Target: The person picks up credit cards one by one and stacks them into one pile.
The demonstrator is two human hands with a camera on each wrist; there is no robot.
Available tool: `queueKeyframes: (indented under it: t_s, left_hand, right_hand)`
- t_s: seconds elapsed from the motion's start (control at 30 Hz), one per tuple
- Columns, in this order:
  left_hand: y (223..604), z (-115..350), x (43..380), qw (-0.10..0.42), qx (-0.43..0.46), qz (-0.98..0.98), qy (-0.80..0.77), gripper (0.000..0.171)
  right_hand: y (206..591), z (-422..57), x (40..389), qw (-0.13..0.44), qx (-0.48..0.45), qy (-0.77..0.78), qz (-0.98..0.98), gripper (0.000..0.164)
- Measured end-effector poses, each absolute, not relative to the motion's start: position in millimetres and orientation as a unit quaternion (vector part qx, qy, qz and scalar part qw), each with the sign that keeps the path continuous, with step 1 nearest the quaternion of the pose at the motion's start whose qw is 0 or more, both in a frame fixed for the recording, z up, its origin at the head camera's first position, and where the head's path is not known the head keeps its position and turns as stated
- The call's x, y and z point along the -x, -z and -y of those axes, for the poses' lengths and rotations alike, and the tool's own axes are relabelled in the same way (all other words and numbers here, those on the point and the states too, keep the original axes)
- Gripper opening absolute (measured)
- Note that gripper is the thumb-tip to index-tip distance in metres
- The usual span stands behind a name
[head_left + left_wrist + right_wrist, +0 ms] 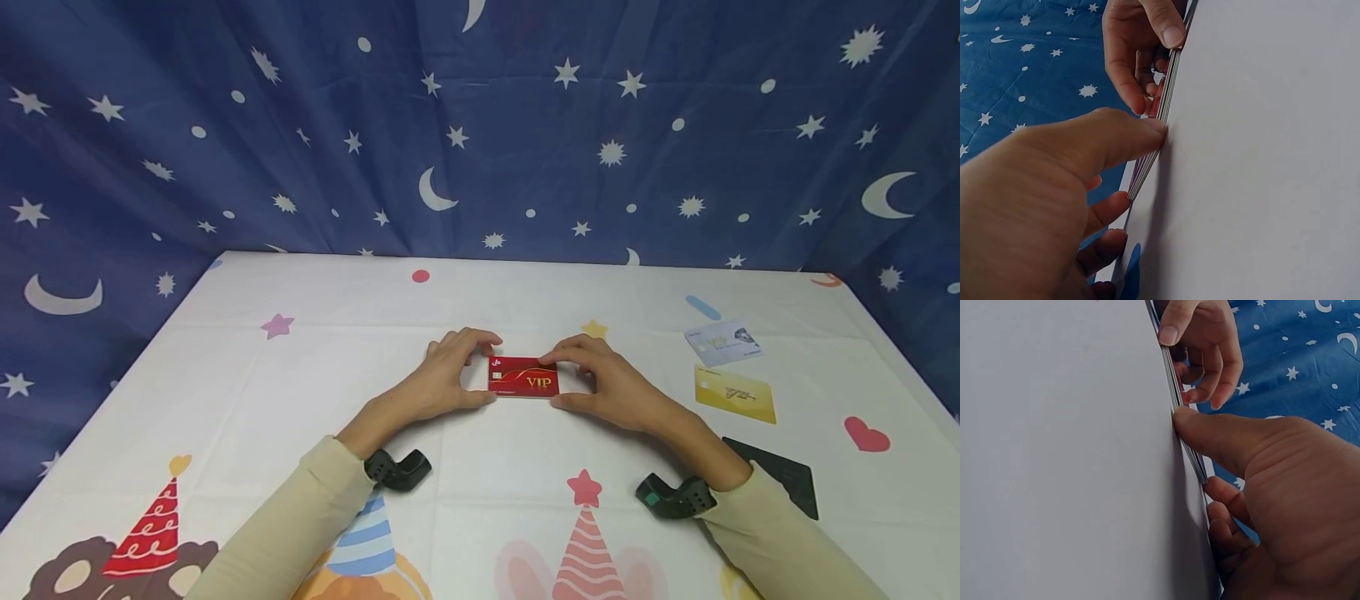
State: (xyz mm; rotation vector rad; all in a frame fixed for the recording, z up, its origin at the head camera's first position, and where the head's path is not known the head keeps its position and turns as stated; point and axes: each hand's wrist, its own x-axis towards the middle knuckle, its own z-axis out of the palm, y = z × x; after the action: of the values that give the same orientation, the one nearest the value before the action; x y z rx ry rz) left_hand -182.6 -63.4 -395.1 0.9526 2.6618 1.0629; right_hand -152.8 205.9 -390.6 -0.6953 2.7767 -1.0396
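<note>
A red VIP card [516, 378] lies face up near the middle of the table, its long side left to right. Both wrist views show it on top of a thin stack of cards [1168, 87], seen edge-on. With thumb on the near edge and fingers on the far edge, my left hand [447, 377] pinches the stack's left end. The right hand [617, 388] pinches the right end in the same way. Seen from the right wrist, the stack's edges [1171, 372] look nearly even, though the layers spread slightly at the closer end.
To the right lie a silver VIP card [722, 342], a gold card [735, 394] and a black card [791, 477], the last partly hidden by the right forearm. A white printed cloth [337, 333] covers the table. Behind it hangs a blue starry curtain [510, 100].
</note>
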Motion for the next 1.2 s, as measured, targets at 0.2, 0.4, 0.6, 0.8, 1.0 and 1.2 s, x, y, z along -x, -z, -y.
queueKeyframes:
  t_s: [0.2,0.4,0.6,0.8,1.0,1.2]
  left_hand:
    - [391.3,64.3,182.2,0.065,-0.315,-0.872,-0.368,0.066]
    - [380.0,52.7,180.9,0.053,-0.316,-0.856,-0.406,0.063]
    - [364.8,30.1,177.0,0.037,-0.339,-0.84,-0.422,0.063]
    - [354.8,-1.3,172.7,0.02,-0.362,-0.829,-0.426,0.061]
    - [350.3,-33.0,168.2,0.014,-0.366,-0.82,-0.439,0.061]
    - [353.6,-65.9,162.1,0.015,-0.354,-0.827,-0.437,0.061]
  right_hand:
    - [384.0,-207.3,152.8,0.047,0.235,0.346,-0.907,0.058]
    - [373.6,-218.6,152.8,0.027,0.21,0.343,-0.915,0.056]
    - [363.6,-241.8,150.9,0.001,0.199,0.353,-0.914,0.053]
    - [353.1,-275.1,144.6,-0.018,0.156,0.338,-0.928,0.054]
    - [349.1,-304.8,141.2,-0.025,0.108,0.319,-0.941,0.057]
    - [349.5,-327.4,143.1,-0.04,0.082,0.3,-0.949,0.054]
